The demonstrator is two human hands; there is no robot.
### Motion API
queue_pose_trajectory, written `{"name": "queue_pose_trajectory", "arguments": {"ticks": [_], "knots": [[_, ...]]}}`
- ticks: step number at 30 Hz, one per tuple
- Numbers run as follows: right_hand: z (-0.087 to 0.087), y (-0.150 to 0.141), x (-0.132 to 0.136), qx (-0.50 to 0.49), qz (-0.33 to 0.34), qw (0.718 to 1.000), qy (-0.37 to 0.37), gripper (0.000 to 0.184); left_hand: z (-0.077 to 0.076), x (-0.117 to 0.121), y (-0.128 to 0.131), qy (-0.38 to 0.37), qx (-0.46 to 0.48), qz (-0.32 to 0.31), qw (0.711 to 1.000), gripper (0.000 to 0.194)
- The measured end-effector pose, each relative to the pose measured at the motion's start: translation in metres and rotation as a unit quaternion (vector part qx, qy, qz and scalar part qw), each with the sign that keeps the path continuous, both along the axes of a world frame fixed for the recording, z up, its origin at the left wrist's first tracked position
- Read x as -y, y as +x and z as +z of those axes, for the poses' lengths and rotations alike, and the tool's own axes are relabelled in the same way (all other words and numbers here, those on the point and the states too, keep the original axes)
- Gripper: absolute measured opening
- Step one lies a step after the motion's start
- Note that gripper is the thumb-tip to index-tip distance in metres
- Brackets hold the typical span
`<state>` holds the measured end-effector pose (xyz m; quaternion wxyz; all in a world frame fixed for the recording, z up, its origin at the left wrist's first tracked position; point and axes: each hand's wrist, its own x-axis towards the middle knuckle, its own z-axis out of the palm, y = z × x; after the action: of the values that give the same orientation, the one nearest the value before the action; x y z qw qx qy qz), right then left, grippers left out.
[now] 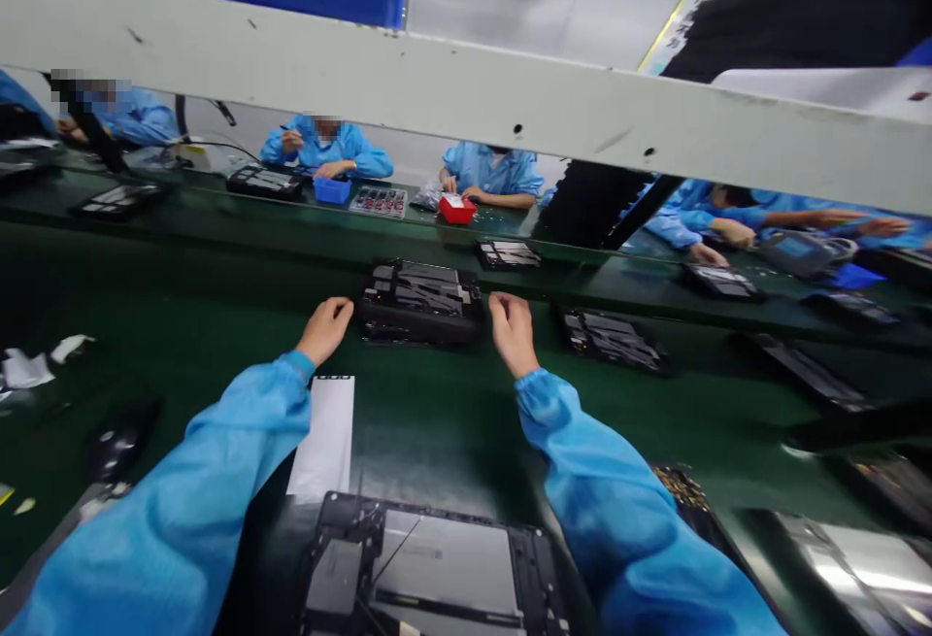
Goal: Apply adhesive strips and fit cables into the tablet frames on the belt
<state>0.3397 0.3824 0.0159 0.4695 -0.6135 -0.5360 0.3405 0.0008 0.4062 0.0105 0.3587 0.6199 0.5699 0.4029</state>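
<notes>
In the head view a stack of opened black tablet-like devices [420, 311] sits on the green bench at mid-picture. Its top one shows grey battery-like panels and dark strips. My left hand [327, 327] is at the stack's left side, fingers curled together. At the right side is my right hand [513, 333], its fingers bent down and closed against the edge. The fingertips of both are partly hidden. A larger opened device [444, 558] with a grey panel lies close to me, between my sleeves. Beyond my left forearm is a white paper strip [324, 437].
A white shelf beam [466, 83] crosses above the bench. More opened devices [615, 338] lie along the right. Opposite, several people in blue smocks work beside a blue bin [333, 190] and a red bin [457, 210]. White scraps [27, 369] lie far left.
</notes>
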Motion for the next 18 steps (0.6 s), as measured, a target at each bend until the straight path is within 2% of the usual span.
{"name": "queue_pose_trajectory", "arguments": {"ticks": [2, 4, 7, 9, 12, 15, 18], "knots": [[0.005, -0.023, 0.023, 0.036, 0.072, 0.995, 0.066, 0.037, -0.011, 0.05, -0.026, 0.053, -0.072, -0.02, 0.996, 0.033], [0.005, -0.056, 0.042, 0.077, 0.181, 0.975, 0.102, 0.022, -0.026, 0.098, -0.044, 0.087, -0.137, -0.053, 0.985, 0.031], [-0.006, -0.112, 0.05, 0.141, 0.332, 0.926, 0.111, 0.009, -0.053, 0.142, -0.057, 0.115, -0.211, -0.085, 0.967, 0.035], [-0.017, -0.143, 0.045, 0.181, 0.384, 0.9, 0.102, 0.009, -0.068, 0.153, -0.058, 0.126, -0.246, -0.093, 0.957, 0.039], [-0.036, -0.174, 0.031, 0.232, 0.408, 0.879, 0.081, 0.009, -0.08, 0.152, -0.057, 0.137, -0.282, -0.094, 0.945, 0.04], [-0.049, -0.191, 0.02, 0.258, 0.417, 0.87, 0.057, 0.02, -0.083, 0.149, -0.058, 0.143, -0.303, -0.092, 0.938, 0.039], [-0.048, -0.202, 0.014, 0.252, 0.42, 0.871, 0.032, 0.023, -0.082, 0.149, -0.058, 0.147, -0.312, -0.091, 0.934, 0.04]]}}
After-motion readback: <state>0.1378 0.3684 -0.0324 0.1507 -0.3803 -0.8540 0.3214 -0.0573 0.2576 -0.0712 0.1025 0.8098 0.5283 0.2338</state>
